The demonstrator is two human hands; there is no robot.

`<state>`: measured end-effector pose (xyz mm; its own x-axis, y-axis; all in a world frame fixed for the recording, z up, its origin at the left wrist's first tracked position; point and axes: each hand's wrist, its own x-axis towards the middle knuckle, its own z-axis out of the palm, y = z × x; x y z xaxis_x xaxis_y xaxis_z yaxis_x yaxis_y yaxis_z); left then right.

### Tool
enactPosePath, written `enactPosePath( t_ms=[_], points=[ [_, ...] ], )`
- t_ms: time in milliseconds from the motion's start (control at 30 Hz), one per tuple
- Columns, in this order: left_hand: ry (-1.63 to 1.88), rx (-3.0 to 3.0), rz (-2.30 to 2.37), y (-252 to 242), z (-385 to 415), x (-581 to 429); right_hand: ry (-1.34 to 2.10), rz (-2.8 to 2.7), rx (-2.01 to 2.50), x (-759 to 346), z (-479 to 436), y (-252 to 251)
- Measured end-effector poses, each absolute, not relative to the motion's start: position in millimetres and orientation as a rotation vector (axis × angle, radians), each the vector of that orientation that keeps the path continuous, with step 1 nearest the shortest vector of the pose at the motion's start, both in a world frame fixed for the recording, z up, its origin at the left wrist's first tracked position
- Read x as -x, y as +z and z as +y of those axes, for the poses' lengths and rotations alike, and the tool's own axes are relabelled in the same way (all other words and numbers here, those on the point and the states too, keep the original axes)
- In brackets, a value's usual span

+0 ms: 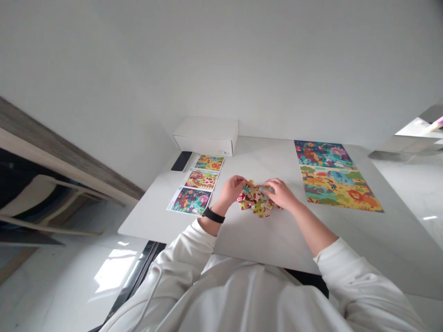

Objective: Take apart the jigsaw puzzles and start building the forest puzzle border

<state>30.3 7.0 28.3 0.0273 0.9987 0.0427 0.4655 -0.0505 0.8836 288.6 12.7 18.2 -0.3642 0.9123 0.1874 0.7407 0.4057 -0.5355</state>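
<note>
A heap of loose jigsaw puzzle pieces (258, 202) in red, yellow, green and teal lies on the white table (266, 240) in front of me. At its left edge is my left hand (232, 190), its fingers curled closed against a puzzle piece at the back of the heap. My right hand (281, 194) reaches in from the other side, thumb and fingers pinched at a piece on the upper right. The fingertips partly cover the pieces, so their exact shapes are hidden.
Left of the heap lies a sheet with three small pictures (199, 180), beside a dark phone (182, 161). A white box (207, 133) stands against the wall behind. Two assembled-looking animal pictures (337, 177) lie flat on the right.
</note>
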Motion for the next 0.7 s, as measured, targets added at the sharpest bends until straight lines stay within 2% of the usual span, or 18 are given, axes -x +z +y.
enactPosePath(
  t_ms=[167, 367, 500, 700],
  points=[
    [0.909, -2.044, 1.545, 23.4, -5.4, -34.4, 0.472, -2.189, 1.470, -318.9, -5.9, 10.3],
    [0.681, -2.230, 1.544, 10.9, -9.9, -24.4, 0.383, -2.279, 1.437, -352.7, -34.5, -8.2],
    [0.559, -2.313, 1.468, 2.5, -11.0, -35.2, 0.337, -2.326, 1.478, -342.4, -40.8, -25.3],
    [0.615, -2.429, 1.286, 4.0, -14.7, -42.8, 0.293, -2.379, 1.421, -312.7, -31.5, -36.9]
  ],
)
